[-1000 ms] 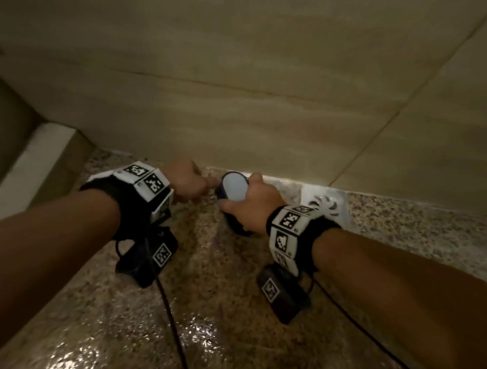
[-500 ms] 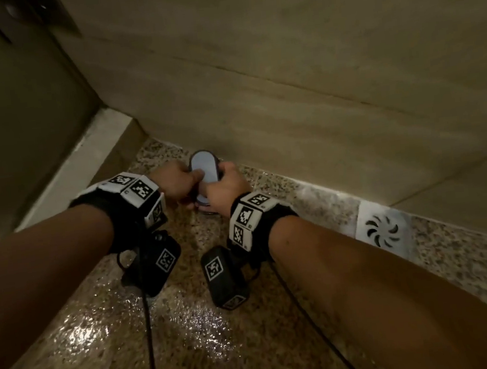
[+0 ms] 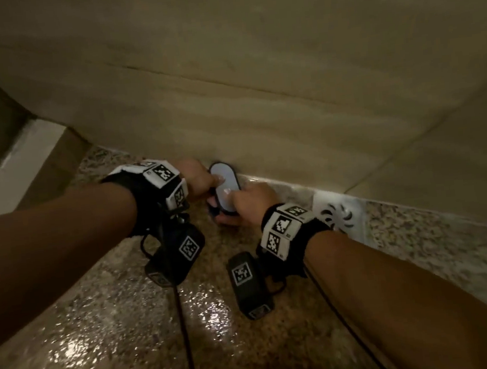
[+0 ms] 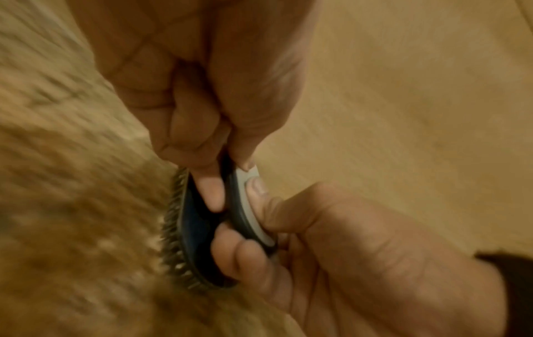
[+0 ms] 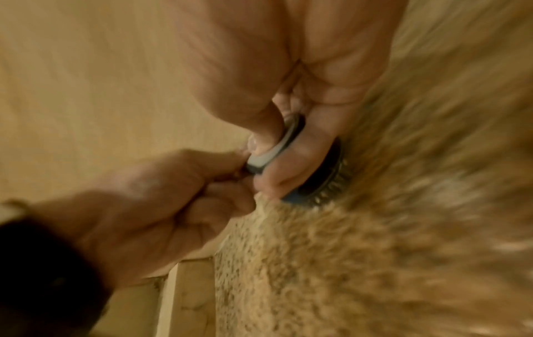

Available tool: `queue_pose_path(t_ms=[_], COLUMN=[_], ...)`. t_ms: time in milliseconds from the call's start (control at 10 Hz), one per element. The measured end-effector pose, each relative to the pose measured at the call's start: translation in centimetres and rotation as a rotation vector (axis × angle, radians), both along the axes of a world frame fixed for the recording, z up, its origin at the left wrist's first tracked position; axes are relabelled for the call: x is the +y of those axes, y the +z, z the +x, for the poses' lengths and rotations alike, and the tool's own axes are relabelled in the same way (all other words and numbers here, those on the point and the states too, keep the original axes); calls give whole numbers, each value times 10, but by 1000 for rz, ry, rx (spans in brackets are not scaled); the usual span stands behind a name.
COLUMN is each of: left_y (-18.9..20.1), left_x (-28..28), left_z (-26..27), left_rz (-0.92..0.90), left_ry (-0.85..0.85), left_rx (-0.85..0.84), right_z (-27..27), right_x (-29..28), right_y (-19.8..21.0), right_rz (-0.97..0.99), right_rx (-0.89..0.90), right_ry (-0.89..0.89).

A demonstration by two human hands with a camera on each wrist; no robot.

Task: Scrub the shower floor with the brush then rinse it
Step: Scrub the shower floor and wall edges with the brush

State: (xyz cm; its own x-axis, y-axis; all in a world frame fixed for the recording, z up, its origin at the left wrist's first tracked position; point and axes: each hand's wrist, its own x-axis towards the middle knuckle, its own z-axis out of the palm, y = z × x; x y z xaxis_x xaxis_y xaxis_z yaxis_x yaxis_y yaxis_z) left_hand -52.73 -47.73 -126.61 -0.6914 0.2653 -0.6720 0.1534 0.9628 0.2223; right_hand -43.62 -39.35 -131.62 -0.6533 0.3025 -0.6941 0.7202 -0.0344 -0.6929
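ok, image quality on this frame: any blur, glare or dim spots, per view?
Head view: dim overall, glare patches on the wet floor, the brush and both hands readable. Left wrist view: floor smeared by motion blur, left hand and right hand on the brush fairly sharp. Right wrist view: floor streaked near the bristles, wall soft.

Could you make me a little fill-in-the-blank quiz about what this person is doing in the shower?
1. The brush is gripped by ____ hands at once, the left hand and the right hand.
2. Its bristles press down on the speckled ____.
3. The white drain cover lies on the ____ side of the brush, past the right wrist.
4. The floor nearest the camera glistens, so it looks ____.

Missing words: both; floor; right; wet
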Motion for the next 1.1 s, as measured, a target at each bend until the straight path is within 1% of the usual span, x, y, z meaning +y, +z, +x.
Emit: queue_pose_path(t_ms=[100,200,300,400,500,600,700,800,900,1000,1100], left_y=[6,-3,4,-2,-2,4,11,15,16,10,5], left_x=[41,76,107,114,103,76,43,22,14,22,33], left_z=[48,76,111,124,128,113,82,59,51,52,58], left_rz=[98,206,179,223,279,315,251,149,72,66,97], left_ry=[-44,-97,-286,-296,-213,-85,-127,-279,-366,-404,-474], left_rx=[-83,-165,-144,-128,-150,-164,-37,132,210,244,243], right_z=[44,89,122,137,137,120,92,70,61,63,70], right_x=[33,69,95,101,100,88,72,56,44,44,55], right_y=[-1,1,5,15,27,48,59,61,54,48,39], right_rz=[189,346,448,382,488,513,743,858,942,977,954], right_rx=[-74,-148,-228,-187,-119,-45,-36,47,116,117,65], right_ry=[-15,-23,-76,-194,-100,54,353,529,558,508,517])
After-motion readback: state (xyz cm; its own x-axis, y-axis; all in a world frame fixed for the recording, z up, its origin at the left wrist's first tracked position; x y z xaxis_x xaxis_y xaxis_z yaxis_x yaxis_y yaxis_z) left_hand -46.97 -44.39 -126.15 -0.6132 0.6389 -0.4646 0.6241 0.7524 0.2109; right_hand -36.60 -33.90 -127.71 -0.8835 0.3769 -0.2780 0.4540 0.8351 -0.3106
